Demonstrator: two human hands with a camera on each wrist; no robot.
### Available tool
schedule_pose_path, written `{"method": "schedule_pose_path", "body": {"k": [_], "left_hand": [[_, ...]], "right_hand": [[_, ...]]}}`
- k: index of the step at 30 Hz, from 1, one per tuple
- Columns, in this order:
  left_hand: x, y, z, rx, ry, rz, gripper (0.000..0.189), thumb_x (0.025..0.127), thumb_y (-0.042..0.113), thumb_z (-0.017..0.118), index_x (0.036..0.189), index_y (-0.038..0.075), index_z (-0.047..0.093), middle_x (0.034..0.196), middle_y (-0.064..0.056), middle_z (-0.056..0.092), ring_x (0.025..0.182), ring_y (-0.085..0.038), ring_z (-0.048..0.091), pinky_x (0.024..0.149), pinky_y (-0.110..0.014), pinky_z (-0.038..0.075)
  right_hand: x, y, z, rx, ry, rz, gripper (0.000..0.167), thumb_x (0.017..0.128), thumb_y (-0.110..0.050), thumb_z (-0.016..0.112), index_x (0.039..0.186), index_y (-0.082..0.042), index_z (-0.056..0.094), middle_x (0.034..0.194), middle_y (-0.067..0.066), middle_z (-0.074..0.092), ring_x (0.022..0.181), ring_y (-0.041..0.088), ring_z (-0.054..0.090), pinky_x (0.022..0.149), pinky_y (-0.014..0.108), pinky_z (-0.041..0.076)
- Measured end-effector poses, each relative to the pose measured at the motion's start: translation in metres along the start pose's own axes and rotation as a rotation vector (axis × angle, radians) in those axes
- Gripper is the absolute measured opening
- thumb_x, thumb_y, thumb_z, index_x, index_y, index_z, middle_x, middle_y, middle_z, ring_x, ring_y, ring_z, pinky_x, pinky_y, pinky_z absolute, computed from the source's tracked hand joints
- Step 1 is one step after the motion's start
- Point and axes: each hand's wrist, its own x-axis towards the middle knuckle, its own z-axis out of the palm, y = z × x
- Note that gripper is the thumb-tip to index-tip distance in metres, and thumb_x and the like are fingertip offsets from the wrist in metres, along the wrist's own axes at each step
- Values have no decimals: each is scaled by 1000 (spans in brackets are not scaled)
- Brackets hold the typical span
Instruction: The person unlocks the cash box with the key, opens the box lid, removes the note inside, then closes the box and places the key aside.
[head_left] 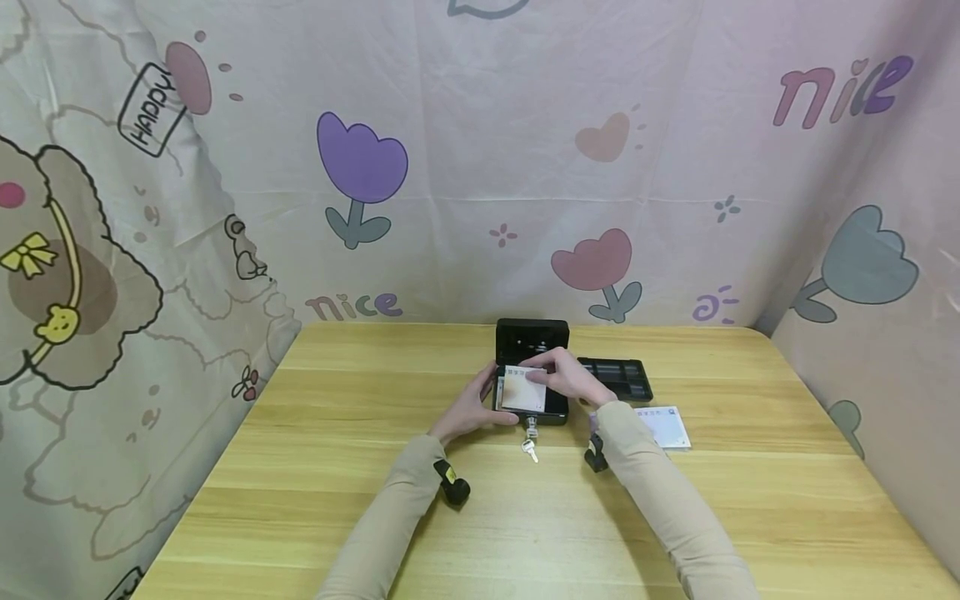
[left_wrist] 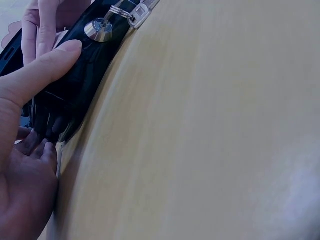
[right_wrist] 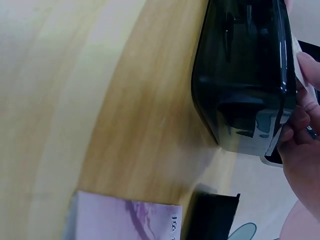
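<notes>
A black cash box (head_left: 557, 408) stands on the table with its lid (head_left: 532, 339) raised. My left hand (head_left: 467, 410) grips the box's left side, and its thumb lies along the front edge in the left wrist view. A pale printed paper slip (head_left: 522, 393) lies over the box's opening. Reaching in from the right, my right hand (head_left: 567, 375) pinches the slip at its upper right; the right wrist view shows the thumb (right_wrist: 310, 67) on it. A key (head_left: 530, 451) hangs by a ring from the lock (left_wrist: 98, 30) at the front.
To the right of the box lies a black compartment tray (head_left: 633, 381). Nearer me is a stack of printed paper (head_left: 663, 427), partly behind my right sleeve. A patterned cloth (head_left: 465, 167) hangs behind the wooden table (head_left: 360, 383).
</notes>
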Motion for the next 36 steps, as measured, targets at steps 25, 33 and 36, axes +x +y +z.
{"method": "schedule_pose_path", "body": {"k": [25,33,36], "left_hand": [[1,-3,0,2,6,7,118,75,17,89,161,2,10,170,-17,13,157,-34,18,130,-45,17],[3,-4,0,-4,10,16,117,75,15,88,161,0,10,169,-20,13,157,-36,17,130,-46,17],[2,-4,0,2,8,9,118,75,15,89,161,1,9,169,-18,12,157,-35,18,130,-45,17]], "right_hand": [[-16,-10,-41,26,-32,86,31,98,-19,64,126,-7,71,131,17,69,93,16,61,80,26,52],[-31,-6,-64,50,-73,11,30,98,-15,64,123,-1,71,120,19,73,93,13,65,80,22,55],[-39,-1,-70,41,-78,-5,29,97,-14,65,122,-1,71,117,19,74,92,11,66,81,21,55]]}}
